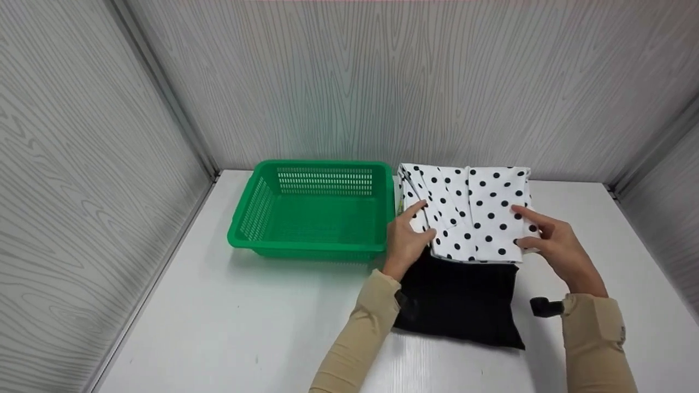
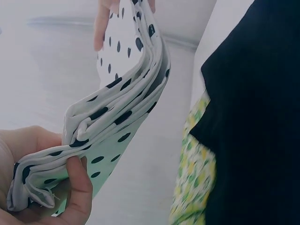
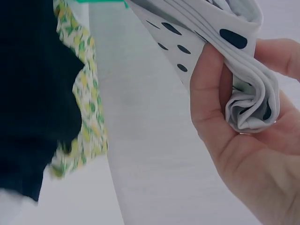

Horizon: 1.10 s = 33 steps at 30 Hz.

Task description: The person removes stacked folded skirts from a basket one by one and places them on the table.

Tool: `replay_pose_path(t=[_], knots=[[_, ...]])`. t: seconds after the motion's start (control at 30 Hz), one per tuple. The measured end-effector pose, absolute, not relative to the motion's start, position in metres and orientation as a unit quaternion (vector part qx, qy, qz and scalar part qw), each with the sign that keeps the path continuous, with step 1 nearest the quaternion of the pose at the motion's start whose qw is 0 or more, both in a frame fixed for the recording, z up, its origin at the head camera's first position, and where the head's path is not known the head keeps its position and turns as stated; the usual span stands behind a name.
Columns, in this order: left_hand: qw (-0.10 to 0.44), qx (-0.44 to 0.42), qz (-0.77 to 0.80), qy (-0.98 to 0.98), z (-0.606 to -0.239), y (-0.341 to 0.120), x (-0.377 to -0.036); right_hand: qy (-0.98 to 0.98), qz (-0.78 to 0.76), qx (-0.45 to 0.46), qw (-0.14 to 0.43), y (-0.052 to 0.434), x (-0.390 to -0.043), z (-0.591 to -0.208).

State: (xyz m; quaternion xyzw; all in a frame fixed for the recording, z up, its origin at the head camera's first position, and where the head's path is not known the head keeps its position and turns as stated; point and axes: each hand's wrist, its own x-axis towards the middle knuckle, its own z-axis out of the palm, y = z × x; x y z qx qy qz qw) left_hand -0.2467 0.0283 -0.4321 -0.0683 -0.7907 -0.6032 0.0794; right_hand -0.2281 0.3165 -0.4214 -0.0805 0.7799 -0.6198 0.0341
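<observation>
A folded white cloth with black polka dots (image 1: 472, 213) is held up over a folded black cloth (image 1: 461, 303) on the white table. My left hand (image 1: 408, 232) pinches the dotted cloth's left edge (image 2: 51, 173) between thumb and fingers. My right hand (image 1: 549, 240) pinches its right edge (image 3: 243, 89), with the folded layers bunched in the grip. Under the black cloth (image 2: 255, 108) lies a yellow-green patterned fabric (image 2: 194, 168), which the right wrist view shows too (image 3: 86, 108).
A green plastic basket (image 1: 314, 210) with nothing in it stands on the table (image 1: 218, 327) to the left of the cloths. Grey wood-grain walls close in the back and both sides.
</observation>
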Motion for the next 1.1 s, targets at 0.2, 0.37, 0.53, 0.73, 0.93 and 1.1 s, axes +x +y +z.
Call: replay_pose_path(t=[0.2,0.37,0.53,0.73,0.93,1.1], knots=[[0.044,-0.066,-0.616,-0.784,-0.442,0.056,-0.236,0.774,-0.63,-0.062,0.028,0.348,-0.213,-0.434],[0.029,-0.068,-0.624,-0.778,-0.45,0.079,-0.227,0.771,-0.634,-0.053,0.026,0.373,-0.2,-0.444],[0.019,-0.076,-0.619,-0.781,-0.459,0.099,-0.219,0.743,-0.667,-0.06,0.016,0.394,-0.188,-0.459],[0.021,-0.067,-0.599,-0.797,-0.467,0.125,-0.208,0.751,-0.66,-0.024,0.005,0.417,-0.176,-0.471],[0.005,-0.066,-0.582,-0.81,-0.472,0.147,-0.197,0.748,-0.663,0.014,-0.005,0.438,-0.164,-0.487],[-0.03,-0.073,-0.562,-0.823,-0.477,0.162,-0.188,0.731,-0.681,0.039,-0.003,0.455,-0.155,-0.502]])
